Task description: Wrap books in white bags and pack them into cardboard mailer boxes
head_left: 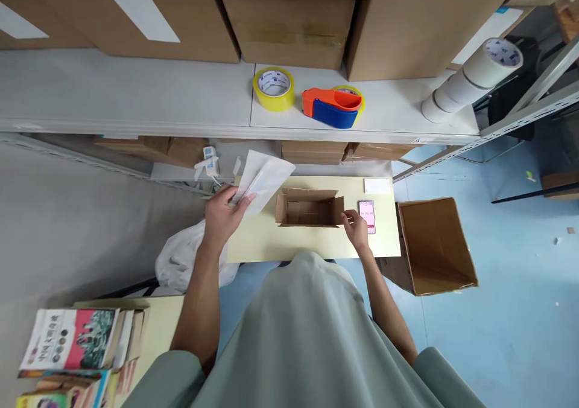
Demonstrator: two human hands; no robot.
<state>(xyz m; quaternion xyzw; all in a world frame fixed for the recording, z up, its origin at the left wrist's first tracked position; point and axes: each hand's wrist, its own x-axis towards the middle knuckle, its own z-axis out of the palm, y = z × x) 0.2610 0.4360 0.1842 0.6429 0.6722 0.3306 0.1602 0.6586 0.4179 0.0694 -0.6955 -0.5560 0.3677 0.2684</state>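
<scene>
My left hand (223, 215) is closed on a white paper envelope (263, 178), holding it up over the left part of the pale yellow table (257, 245). A small open cardboard box (309, 209) sits in the middle of the table. My right hand (356, 227) pinches the box's right flap. Just right of that hand lies a phone (367, 215) with a pink screen, and a white card (377, 185) lies behind it.
A shelf (136, 94) above holds a yellow tape roll (273, 88), an orange-blue tape dispenser (333, 107), white tape rolls (474, 76) and big cartons. A large open carton (436, 245) stands on the floor at right. Books (72, 347) are stacked lower left; a white bag (181, 260) lies beside the table.
</scene>
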